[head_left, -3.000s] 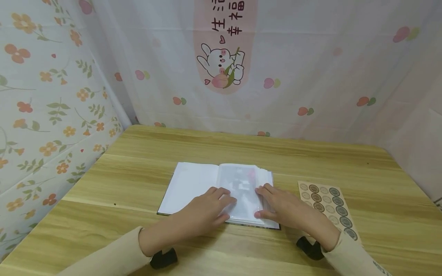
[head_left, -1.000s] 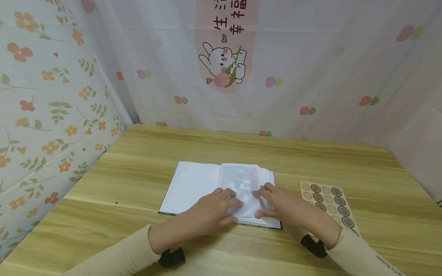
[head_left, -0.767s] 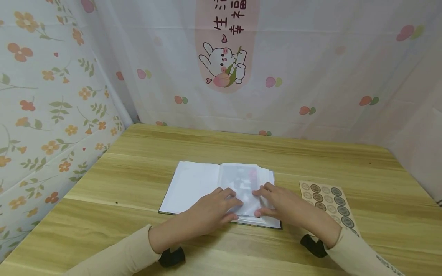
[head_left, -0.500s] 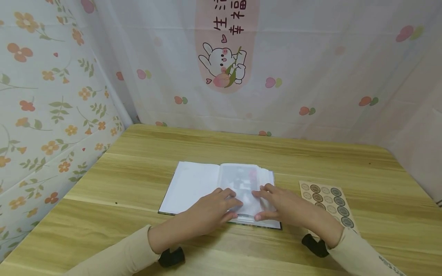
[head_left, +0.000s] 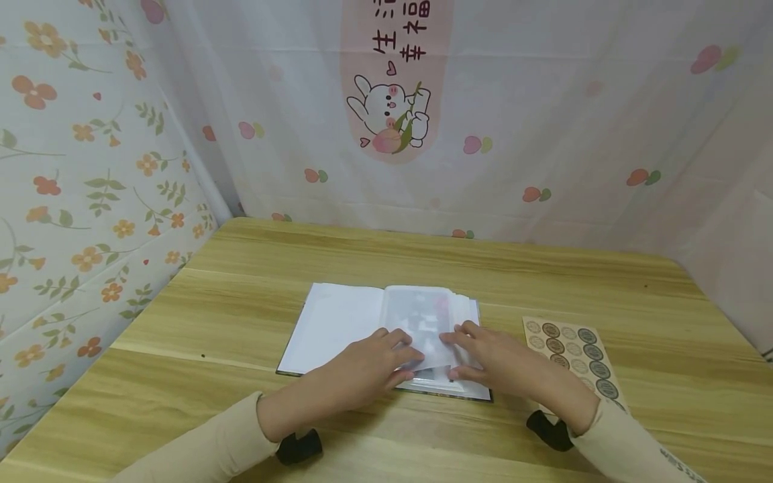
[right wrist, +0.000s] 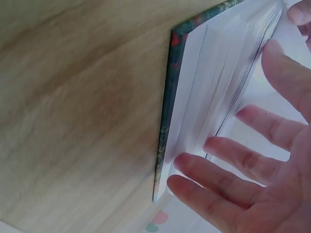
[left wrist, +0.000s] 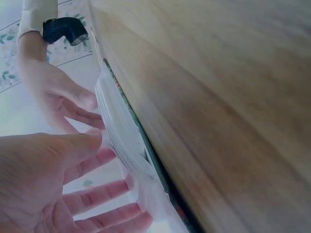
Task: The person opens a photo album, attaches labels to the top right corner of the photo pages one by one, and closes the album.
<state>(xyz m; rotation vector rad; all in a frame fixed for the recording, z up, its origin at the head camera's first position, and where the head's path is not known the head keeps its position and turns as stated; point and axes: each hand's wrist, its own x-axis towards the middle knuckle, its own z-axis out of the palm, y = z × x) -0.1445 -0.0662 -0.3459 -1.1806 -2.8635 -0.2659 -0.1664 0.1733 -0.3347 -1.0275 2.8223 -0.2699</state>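
Note:
An open photo album point(head_left: 338, 322) lies on the wooden table, its left page white. On the right, a translucent page point(head_left: 417, 308) lets a grey picture with a pink patch show through; its lower edge sits raised, with a dark strip beneath. My left hand point(head_left: 374, 362) rests its fingertips on the lower left of that page. Along the page's right side, the fingertips of my right hand point(head_left: 483, 355) touch it, the thumb near the bottom corner. Both wrist views show fingers extended beside the page stack point(right wrist: 233, 73), above a dark green patterned cover point(right wrist: 170, 97).
A tan sheet of round stickers point(head_left: 574, 355) lies to the right of the album, partly under my right forearm. Black wrist devices point(head_left: 298, 446) sit below both forearms. Patterned cloth point(head_left: 290, 100) hangs behind the table point(head_left: 253, 261) and at its sides.
Both hands have stayed nearly in place over the last second. The lower edge of the translucent page has shifted upward between them, baring a dark strip. Earlier, the left hand shifted slightly right.

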